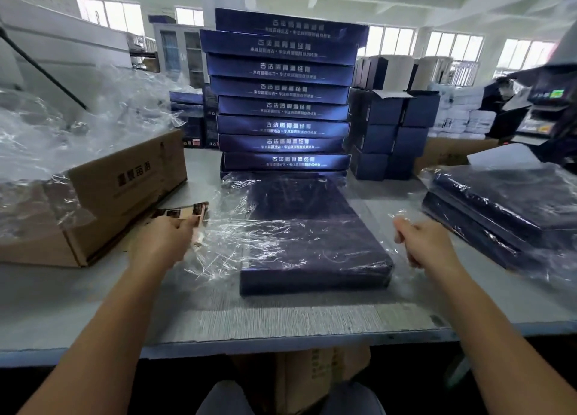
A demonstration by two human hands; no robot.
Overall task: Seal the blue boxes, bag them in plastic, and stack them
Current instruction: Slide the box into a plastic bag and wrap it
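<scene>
A flat dark blue box (315, 246) lies on the grey table (281, 324) in front of me, partly inside a clear plastic bag (224, 249) that spreads to its left and far end. My left hand (165, 236) pinches the bag's left edge beside some small printed cards (184, 211). My right hand (421, 243) pinches the plastic at the box's right side. Behind the box rises a tall stack of blue boxes (284, 93) with white lettering. At the right edge sits a low pile of bagged boxes (505, 214).
An open cardboard carton (125, 196) full of crumpled clear plastic stands at the left. Smaller blue cartons (390, 133) are stacked behind right, with another cardboard box (446, 152) beside them. A carton sits under the table by my knees.
</scene>
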